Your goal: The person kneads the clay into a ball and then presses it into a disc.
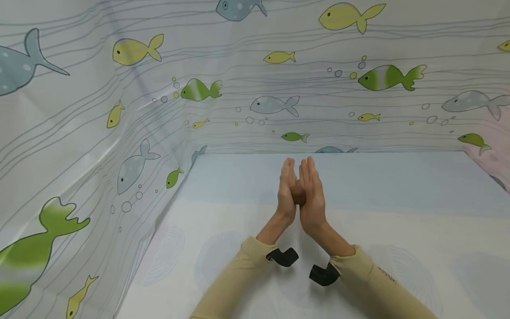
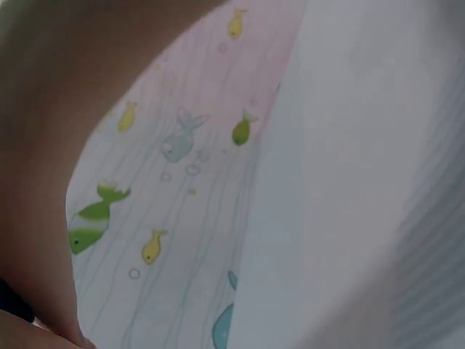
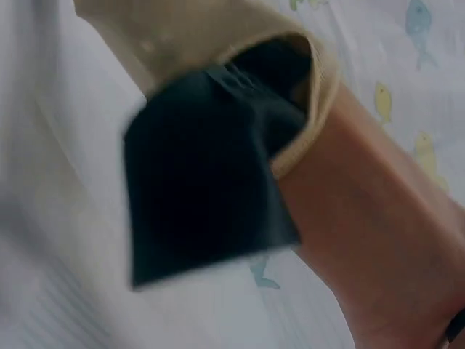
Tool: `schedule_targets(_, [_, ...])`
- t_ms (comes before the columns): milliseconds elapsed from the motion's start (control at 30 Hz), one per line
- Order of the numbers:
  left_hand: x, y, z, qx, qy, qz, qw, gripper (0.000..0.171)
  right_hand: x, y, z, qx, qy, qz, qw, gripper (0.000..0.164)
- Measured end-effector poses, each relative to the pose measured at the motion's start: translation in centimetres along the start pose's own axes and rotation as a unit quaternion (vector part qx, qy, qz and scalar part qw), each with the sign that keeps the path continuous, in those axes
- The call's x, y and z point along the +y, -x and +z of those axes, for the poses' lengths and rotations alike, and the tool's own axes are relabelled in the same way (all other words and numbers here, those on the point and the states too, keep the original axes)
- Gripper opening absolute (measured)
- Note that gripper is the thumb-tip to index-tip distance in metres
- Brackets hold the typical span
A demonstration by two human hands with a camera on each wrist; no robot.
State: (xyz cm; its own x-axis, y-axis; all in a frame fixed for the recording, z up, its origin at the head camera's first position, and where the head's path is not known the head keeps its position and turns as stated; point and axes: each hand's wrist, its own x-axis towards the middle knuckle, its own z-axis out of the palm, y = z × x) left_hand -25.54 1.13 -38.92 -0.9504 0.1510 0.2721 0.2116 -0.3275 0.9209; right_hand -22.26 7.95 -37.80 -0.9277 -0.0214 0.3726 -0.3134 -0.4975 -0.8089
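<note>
My left hand [image 1: 286,190] and right hand [image 1: 313,195] are raised palm to palm above the white surface, fingers straight and pointing away from me. A rounded brown lump [image 1: 298,193] shows between the palms; I cannot tell whether it is a held thing or the thumbs in shadow. In the left wrist view, a small black patch [image 2: 14,302] shows beside skin at the lower left edge. Another black patch [image 3: 456,329] appears at the lower right corner of the right wrist view.
Black angled pieces stick out of the left cuff [image 1: 283,257] and right cuff [image 1: 324,274]. Beneath the hands lies a white and pale blue surface [image 1: 231,177]. A fish-patterned cloth [image 1: 239,79] hangs behind it and along the left side; a pink part [image 1: 498,137] shows at the right.
</note>
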Motion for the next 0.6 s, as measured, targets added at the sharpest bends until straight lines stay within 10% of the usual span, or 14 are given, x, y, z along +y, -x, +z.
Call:
schedule_targets(200, [-0.6, 2.1, 1.8, -0.024, -0.052, 0.027, 0.9980, 0.072, 0.8, -1.5, -1.5, 0.045, -0.022, -0.006, 0.999, 0.066])
schedule_targets(600, [1.1, 2.7, 2.0, -0.038, -0.063, 0.033, 0.9967, 0.075, 2.3, -1.9, -2.8, -0.014, -0.014, -0.130, 0.991, 0.079])
